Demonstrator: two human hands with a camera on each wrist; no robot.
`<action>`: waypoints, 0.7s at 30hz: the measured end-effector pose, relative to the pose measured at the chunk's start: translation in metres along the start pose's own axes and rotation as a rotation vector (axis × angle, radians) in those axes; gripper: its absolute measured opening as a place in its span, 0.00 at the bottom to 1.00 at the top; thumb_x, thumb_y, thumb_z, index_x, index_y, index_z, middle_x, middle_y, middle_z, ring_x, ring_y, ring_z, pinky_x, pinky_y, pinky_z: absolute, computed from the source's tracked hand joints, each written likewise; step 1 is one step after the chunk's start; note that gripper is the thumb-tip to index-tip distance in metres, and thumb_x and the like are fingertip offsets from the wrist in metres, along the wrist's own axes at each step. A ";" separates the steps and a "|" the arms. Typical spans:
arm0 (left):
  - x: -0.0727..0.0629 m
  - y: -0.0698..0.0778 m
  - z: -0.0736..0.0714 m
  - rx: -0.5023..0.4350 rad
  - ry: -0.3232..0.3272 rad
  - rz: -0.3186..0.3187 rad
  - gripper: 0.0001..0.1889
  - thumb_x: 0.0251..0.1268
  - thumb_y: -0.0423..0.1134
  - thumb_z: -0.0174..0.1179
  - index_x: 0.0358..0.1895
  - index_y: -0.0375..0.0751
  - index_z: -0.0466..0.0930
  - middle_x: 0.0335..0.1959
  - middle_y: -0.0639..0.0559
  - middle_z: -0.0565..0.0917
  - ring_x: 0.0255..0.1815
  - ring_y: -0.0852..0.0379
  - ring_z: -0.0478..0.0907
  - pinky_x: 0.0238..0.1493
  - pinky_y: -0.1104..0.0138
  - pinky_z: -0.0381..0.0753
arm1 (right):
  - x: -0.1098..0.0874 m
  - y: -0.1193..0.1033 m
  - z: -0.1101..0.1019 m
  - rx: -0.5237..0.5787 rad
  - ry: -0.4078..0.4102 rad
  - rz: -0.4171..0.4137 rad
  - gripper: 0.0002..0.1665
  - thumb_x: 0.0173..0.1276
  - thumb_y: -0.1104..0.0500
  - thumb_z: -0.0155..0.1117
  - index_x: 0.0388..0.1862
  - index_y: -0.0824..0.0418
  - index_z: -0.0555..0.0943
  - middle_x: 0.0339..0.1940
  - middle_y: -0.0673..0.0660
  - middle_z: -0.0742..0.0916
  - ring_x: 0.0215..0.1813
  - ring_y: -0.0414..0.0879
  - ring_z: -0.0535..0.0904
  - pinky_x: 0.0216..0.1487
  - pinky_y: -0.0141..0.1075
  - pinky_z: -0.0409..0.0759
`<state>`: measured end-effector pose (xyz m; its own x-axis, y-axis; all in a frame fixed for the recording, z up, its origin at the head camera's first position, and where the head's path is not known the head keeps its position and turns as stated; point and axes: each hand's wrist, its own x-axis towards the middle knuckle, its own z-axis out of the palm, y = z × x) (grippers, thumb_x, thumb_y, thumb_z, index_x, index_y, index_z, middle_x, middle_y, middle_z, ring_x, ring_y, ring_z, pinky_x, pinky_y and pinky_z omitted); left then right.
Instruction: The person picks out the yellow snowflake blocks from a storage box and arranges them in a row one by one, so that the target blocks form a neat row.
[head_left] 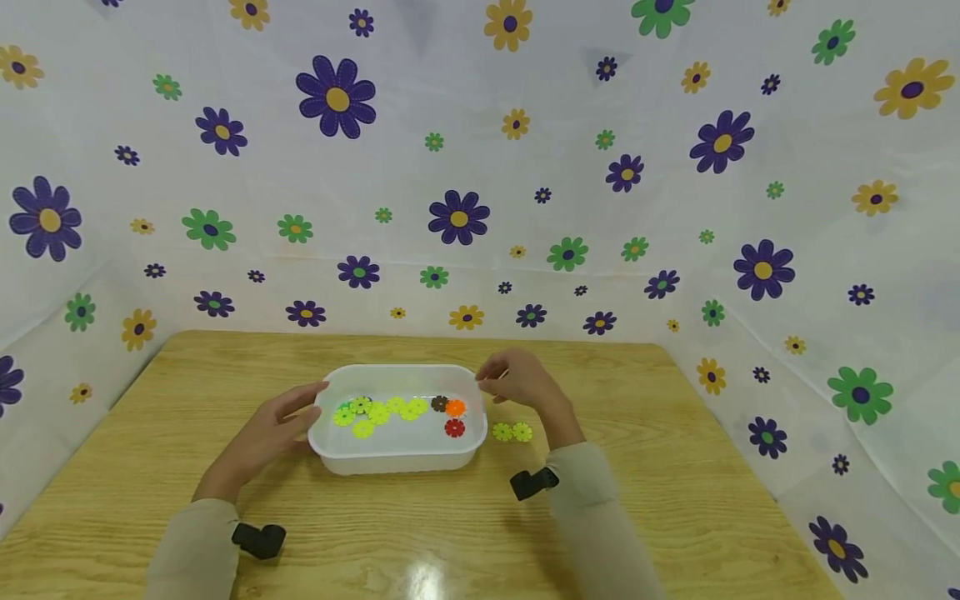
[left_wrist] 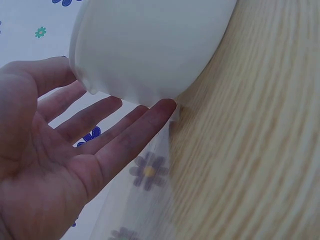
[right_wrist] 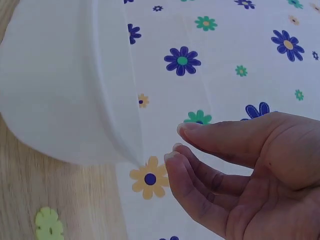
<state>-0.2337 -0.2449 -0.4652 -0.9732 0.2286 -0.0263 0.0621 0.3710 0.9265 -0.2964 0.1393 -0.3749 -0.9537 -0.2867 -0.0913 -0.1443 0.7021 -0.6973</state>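
Observation:
A white plastic basin [head_left: 397, 465] stands on the table in front of me. In it lie several yellow-green flower-shaped discs [head_left: 378, 412], along with an orange disc [head_left: 455, 407], a red disc [head_left: 454, 428] and a dark brown disc [head_left: 439, 403]. My left hand [head_left: 273, 429] is at the basin's left end; in the left wrist view its fingers [left_wrist: 135, 130] reach out, spread, with tips right at the wall. Beside the right end, my right hand [head_left: 523, 382] is raised, fingers loosely bent, thumb near the fingertips and nothing between them.
Two yellow-green discs [head_left: 512, 432] lie on the wooden table [head_left: 360, 533] just right of the basin, below my right hand. A white flower-printed cloth [head_left: 420, 175] hangs behind the table and along both sides. A black wrist camera [head_left: 258, 541] sits on each sleeve.

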 end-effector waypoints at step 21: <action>0.000 0.000 0.000 -0.005 -0.003 0.012 0.32 0.82 0.51 0.51 0.82 0.45 0.57 0.84 0.33 0.54 0.80 0.25 0.57 0.64 0.43 0.82 | 0.046 -0.026 0.064 -0.069 -0.129 -0.013 0.05 0.69 0.64 0.70 0.42 0.61 0.90 0.39 0.56 0.90 0.37 0.49 0.84 0.44 0.36 0.89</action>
<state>-0.2335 -0.2453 -0.4656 -0.9718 0.2354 -0.0161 0.0728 0.3640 0.9285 -0.3195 0.0662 -0.4058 -0.9103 -0.3746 -0.1760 -0.1787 0.7393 -0.6492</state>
